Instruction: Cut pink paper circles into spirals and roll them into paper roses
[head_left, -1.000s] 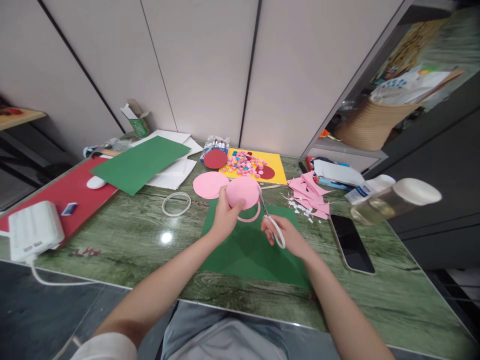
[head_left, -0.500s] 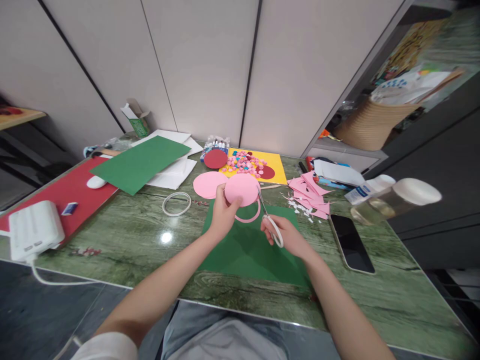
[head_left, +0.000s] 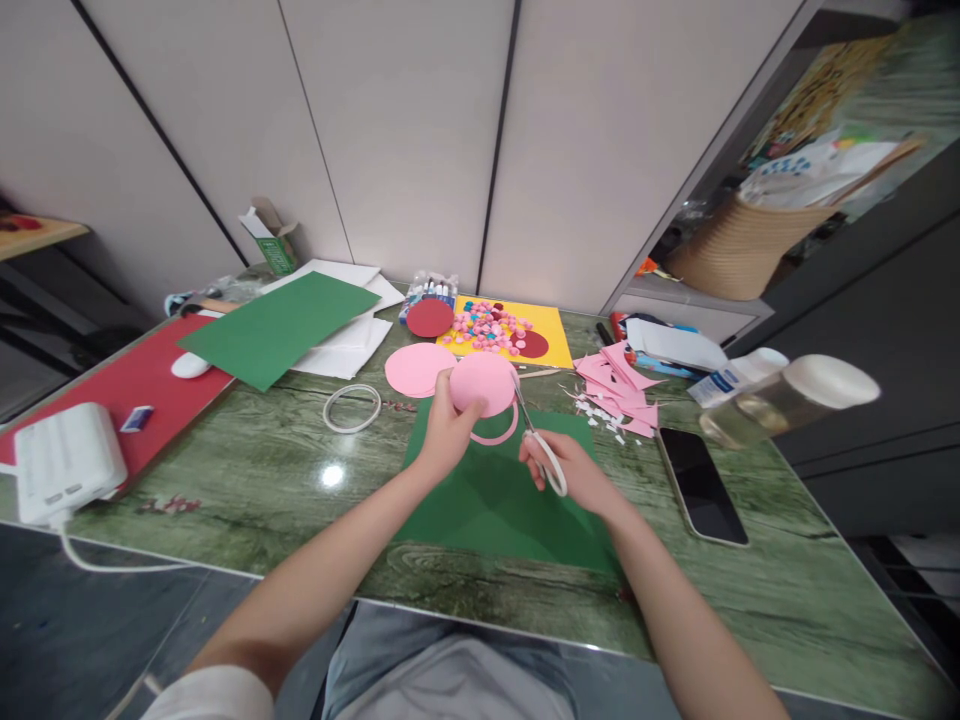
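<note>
My left hand [head_left: 448,430] pinches a pink paper circle [head_left: 482,384] by its lower left edge, above the table. White-handled scissors [head_left: 550,463] are in my right hand [head_left: 559,462], their blades at the circle's right edge. From the circle a narrow curved pink paper strip [head_left: 498,438] loops down below. Beneath both hands lies a green paper sheet [head_left: 502,510]. Just behind my left hand is another pink paper circle [head_left: 416,370], flat on the table.
Pink paper scraps [head_left: 619,385] and a phone [head_left: 701,485] lie to the right, near a lidded clear bottle [head_left: 787,400]. Small pink balls [head_left: 487,328] cover a yellow sheet [head_left: 555,325] behind. A white ring [head_left: 352,409], green paper [head_left: 281,325] and a white power bank [head_left: 71,462] are left.
Almost nothing differs. The pink circle tilts slightly and the scissors stay at its right edge; the whole view has shifted a little.
</note>
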